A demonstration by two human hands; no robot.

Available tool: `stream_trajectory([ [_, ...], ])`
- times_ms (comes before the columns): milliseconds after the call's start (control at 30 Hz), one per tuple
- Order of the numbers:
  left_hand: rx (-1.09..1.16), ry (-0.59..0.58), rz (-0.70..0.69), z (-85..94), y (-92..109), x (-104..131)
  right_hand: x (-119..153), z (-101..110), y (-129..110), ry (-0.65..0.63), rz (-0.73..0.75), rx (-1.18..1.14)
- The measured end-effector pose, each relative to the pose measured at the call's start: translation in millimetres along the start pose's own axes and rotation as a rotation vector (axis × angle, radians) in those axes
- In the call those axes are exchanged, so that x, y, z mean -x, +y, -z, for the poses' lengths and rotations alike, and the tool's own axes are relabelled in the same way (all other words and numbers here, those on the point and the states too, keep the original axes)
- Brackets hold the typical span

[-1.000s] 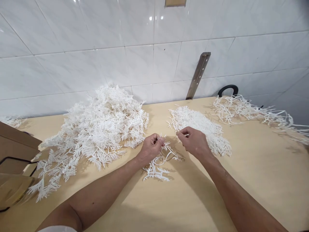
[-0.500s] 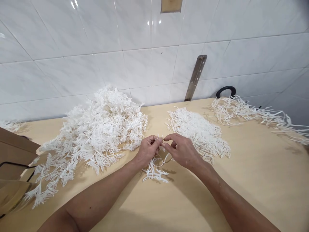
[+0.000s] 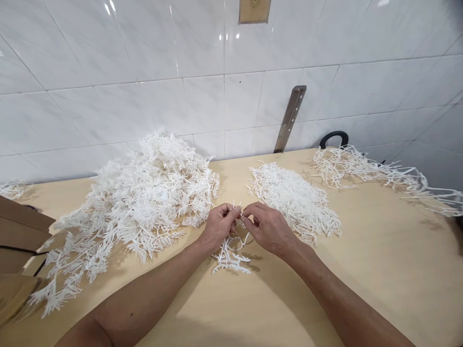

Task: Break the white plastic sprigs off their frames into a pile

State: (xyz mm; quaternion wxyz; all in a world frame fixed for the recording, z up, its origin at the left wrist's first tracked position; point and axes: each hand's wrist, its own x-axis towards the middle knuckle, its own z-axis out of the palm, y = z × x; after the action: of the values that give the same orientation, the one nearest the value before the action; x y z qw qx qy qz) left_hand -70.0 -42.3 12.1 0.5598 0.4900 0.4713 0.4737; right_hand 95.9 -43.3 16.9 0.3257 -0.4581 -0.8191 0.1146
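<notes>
My left hand (image 3: 221,224) pinches a thin white branched sprig, artificial foliage by its look, between thumb and forefinger. Its forked lower part (image 3: 230,260) hangs down toward the tabletop, and small tips poke out above the thumb. My right hand (image 3: 266,226) meets it fingertip to fingertip, with thumb and forefinger closed on a small part of the same sprig. What lies right between the fingertips is too small to make out fully. Left of my hands rises a big heap of feathery white sprigs (image 3: 144,193). Just behind my right hand lies a lower pile of short white pieces (image 3: 289,197).
Longer bare white stems (image 3: 383,176) stretch along the table's right side, beside a black curved handle (image 3: 333,137). A metal strip (image 3: 290,118) leans on the tiled wall (image 3: 202,43). At the left edge stands a brown cardboard box (image 3: 21,236).
My right thumb and forefinger have come closer together at the sprig. My left hand keeps its pinch. The whole view has shifted slightly.
</notes>
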Motion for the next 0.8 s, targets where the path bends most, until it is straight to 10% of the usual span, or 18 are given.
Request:
stream_trajectory([
  [433, -0.076, 0.024, -0.11, -4.4, -3, 4, -8, -9, -10, 0.007, -0.306, 0.121],
  [700, 0.148, -0.022, 0.031, -5.2, 2, 4, -7, 23, 32, 0.346, -0.321, 0.218],
  [800, 0.191, -0.009, 0.038, -3.3, 1, 0, -7, 28, 27, 0.287, -0.306, 0.078],
])
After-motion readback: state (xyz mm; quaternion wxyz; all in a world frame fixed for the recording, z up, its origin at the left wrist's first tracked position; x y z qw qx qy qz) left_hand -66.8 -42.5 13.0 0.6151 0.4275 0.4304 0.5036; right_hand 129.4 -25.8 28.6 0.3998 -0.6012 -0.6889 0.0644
